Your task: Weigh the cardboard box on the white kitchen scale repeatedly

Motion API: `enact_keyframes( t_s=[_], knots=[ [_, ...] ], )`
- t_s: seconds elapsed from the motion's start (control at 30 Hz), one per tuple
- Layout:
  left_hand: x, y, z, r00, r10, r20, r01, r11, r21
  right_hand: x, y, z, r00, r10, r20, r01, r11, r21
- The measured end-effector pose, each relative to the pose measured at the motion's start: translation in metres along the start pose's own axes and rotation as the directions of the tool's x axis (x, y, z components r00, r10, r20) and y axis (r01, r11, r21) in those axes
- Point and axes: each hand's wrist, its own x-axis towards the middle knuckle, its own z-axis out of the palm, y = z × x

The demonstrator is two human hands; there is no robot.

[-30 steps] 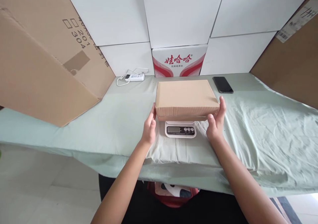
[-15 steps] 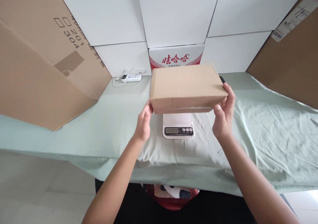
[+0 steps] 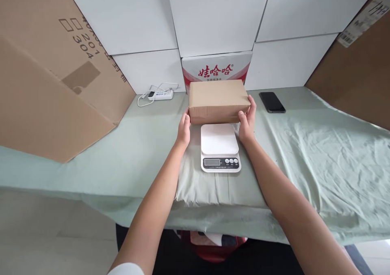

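Between my two hands is a plain brown cardboard box [image 3: 217, 96], behind a white kitchen scale [image 3: 219, 141]. My left hand [image 3: 184, 129] grips the box's left end, its fingers partly hidden by the cardboard. On the right end, my right hand [image 3: 248, 120] has its thumb on the front face and the fingers wrapped around the side. The scale lies nearer to me, its plate bare, with a small display and buttons along its front edge. Whether the box rests on the cloth or hangs just above it, I cannot tell.
A black phone [image 3: 272, 102] lies right of the box. A white power strip with a cable [image 3: 161, 95] lies at the back left. Large cardboard sheets [image 3: 55, 84] flank the green tablecloth [image 3: 131, 153]. A red and white printed carton [image 3: 216, 66] stands against the back wall.
The box has moved away from me, to the back of the table, with both hands on it. It uncovers the scale's plate and the phone.
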Motion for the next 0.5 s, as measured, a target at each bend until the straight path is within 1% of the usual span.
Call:
enact_keyframes(
  t_s=[0.13,0.3,0.5],
  knots=[
    [0.007,-0.008,0.003,0.998,-0.056,-0.022,0.056,0.998,-0.021,0.005,0.003,-0.001,0.998,0.042,0.040,-0.041,0.999,-0.015],
    [0.009,-0.016,0.003,0.996,-0.085,-0.005,0.085,0.996,-0.013,0.007,0.005,0.000,0.997,0.078,0.005,-0.078,0.996,-0.051],
    [0.009,-0.019,0.001,0.993,-0.116,0.004,0.116,0.993,0.006,0.007,0.006,0.001,0.994,0.112,0.013,-0.111,0.993,-0.043]
  ],
)
